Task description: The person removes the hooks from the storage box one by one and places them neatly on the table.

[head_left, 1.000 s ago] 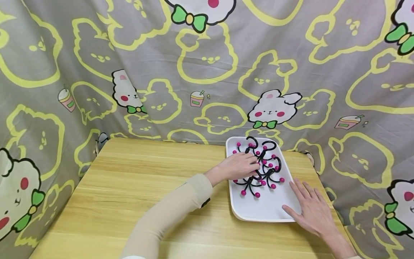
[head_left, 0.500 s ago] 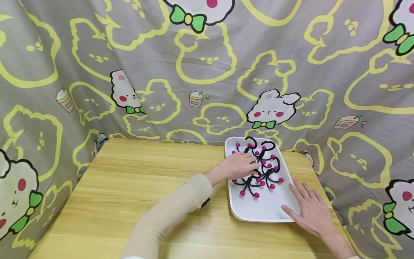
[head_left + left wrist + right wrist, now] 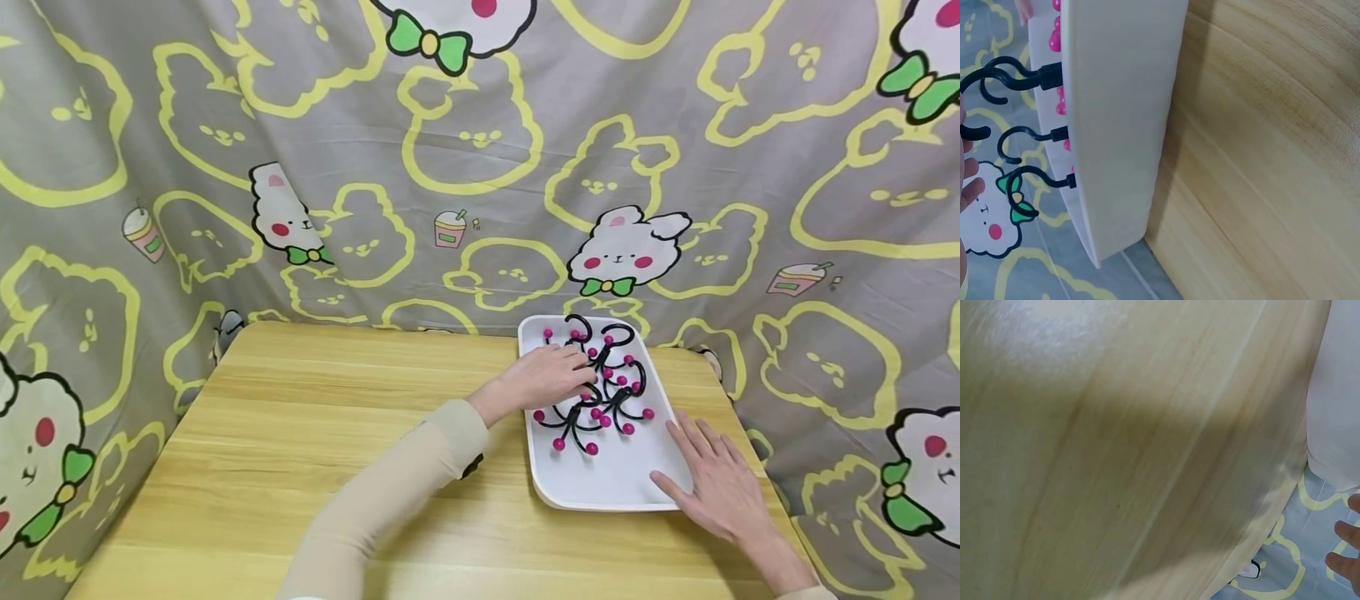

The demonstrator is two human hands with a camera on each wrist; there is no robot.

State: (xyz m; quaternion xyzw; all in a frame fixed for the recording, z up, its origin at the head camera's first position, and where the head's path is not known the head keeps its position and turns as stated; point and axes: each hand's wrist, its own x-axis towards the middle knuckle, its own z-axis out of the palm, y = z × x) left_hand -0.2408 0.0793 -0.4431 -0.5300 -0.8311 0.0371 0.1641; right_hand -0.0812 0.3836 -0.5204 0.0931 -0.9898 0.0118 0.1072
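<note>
Left hand [image 3: 549,375], grip unclear; right hand [image 3: 722,487] splayed at tray [image 3: 607,479]; wooden table [image 3: 330,383], cartoon-print curtain [image 3: 341,125] behind.

The head camera overlooks a white rectangular plastic tray [image 3: 611,477] — wrist cameras share it, closer, from either side.

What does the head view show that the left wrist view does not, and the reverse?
Only the head view: the beige fabric sleeve and inside floor of the white rectangular tray.

Only the left wrist view: the broad outer face of the tray's side.

Both: the left hand, black curved hooks, round magenta balls, wood-grain table, grey patterned curtain.
</note>
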